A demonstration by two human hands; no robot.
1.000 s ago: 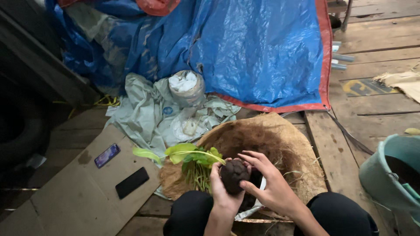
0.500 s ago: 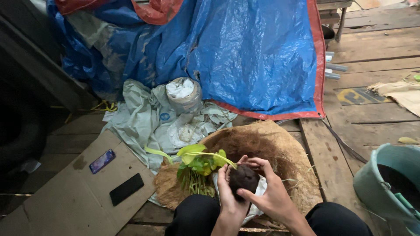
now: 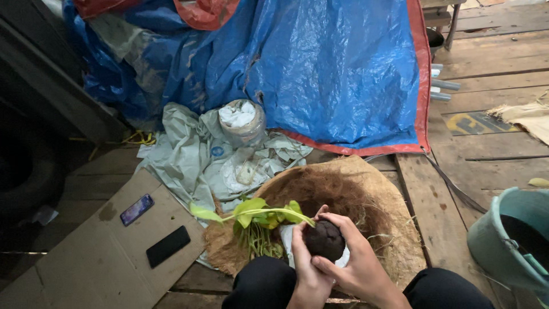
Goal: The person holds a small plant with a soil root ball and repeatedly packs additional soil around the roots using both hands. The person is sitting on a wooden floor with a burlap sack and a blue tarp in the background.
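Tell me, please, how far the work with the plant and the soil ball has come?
Done: the plant's roots already sit in a compact dark soil ball. In hand: the left hand and right hand cup and press that ball. Left: it is bare, with no brown fibre from the sack around it yet.

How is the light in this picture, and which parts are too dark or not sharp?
Head view: soft, even daylight, no hard shadows; the blue tarp shines faintly on its folds. The far left edge beside the cardboard sheet is too dark to read. The dark soil ball between the left hand and right hand shows little detail. The teal bucket is cut off at the frame edge.
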